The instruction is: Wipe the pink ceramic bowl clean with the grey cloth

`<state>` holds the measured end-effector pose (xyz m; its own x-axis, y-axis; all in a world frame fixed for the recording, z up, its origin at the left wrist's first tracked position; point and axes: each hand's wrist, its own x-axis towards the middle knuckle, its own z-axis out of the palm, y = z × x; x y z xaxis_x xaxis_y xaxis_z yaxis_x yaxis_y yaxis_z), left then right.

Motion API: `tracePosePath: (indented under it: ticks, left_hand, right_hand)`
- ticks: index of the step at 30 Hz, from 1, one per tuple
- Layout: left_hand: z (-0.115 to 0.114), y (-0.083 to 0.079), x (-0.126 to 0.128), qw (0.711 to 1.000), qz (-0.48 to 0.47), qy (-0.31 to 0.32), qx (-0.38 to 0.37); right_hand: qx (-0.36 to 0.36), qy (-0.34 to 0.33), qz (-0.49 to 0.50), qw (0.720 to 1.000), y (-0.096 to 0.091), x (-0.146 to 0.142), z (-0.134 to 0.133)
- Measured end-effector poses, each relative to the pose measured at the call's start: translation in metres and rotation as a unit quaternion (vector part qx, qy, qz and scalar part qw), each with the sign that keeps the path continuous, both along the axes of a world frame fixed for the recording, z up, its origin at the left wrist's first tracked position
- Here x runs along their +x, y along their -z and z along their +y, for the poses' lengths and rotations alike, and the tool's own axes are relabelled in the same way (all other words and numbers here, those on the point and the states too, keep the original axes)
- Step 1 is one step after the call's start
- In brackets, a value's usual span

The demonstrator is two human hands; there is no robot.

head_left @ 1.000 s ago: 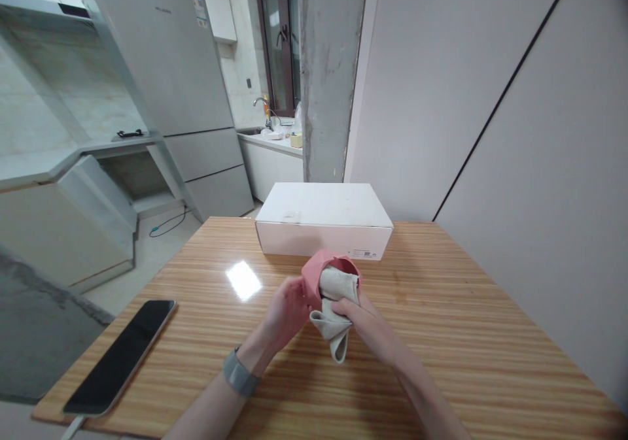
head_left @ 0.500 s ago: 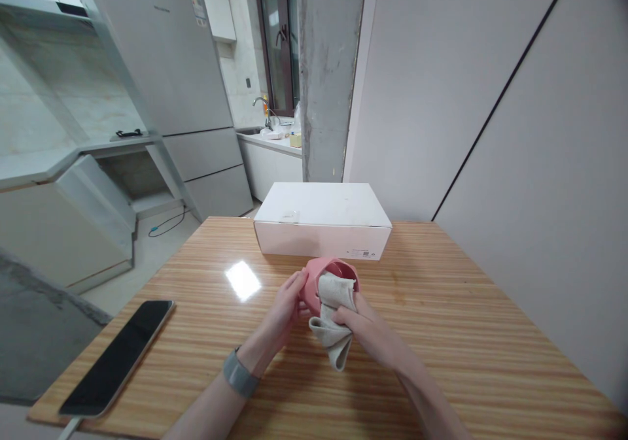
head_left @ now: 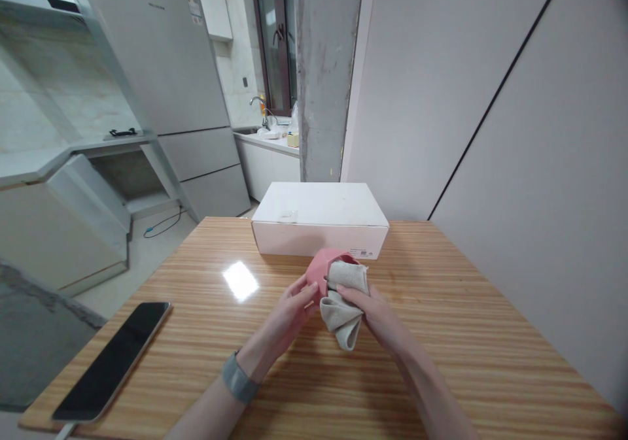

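Head view: left hand (head_left: 286,314) cupping pink bowl (head_left: 320,271), tilted, mouth toward right hand (head_left: 377,314), just in front of white box (head_left: 318,221). Right hand clenched on beige cloth (head_left: 342,312), cloth bunched in bowl mouth, loose end hanging toward person.

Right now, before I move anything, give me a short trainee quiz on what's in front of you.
1. Which hand grips the outside of the pink cup: A, the left hand, or B, the right hand?
2. True or false: the smartphone lies on the wooden table.
3. Fill the gap: the beige cloth is pushed into the pink cup's ____.

Key: 1 A; 2 true; 3 opening.
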<state>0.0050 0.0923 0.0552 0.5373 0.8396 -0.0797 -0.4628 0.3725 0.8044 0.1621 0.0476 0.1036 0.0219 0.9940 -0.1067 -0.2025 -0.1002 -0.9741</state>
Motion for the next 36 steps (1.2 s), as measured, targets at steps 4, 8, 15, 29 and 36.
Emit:
tracePosePath:
  ticks: [4,8,15,29,36]
  left_hand:
    - [-0.002,0.002,0.005,0.999,-0.04,-0.003,-0.022]
    - [-0.003,0.002,0.006,0.999,-0.022,-0.02,-0.027]
    - [0.004,0.015,0.002,0.997,0.033,-0.058,-0.048]
    - [0.001,0.007,-0.001,0.995,-0.037,0.004,-0.096]
    - [-0.007,-0.003,-0.002,0.999,-0.009,0.04,-0.007]
  right_hand:
    - [0.033,-0.02,-0.042,0.998,0.01,-0.009,0.0]
    - [0.069,-0.046,-0.102,0.991,0.013,-0.015,-0.001]
    - [0.071,-0.1,-0.157,0.98,-0.001,-0.01,-0.006]
    - [-0.03,-0.1,-0.146,0.984,0.001,0.012,-0.008]
    - [-0.029,-0.031,-0.14,0.989,-0.004,0.013,-0.007]
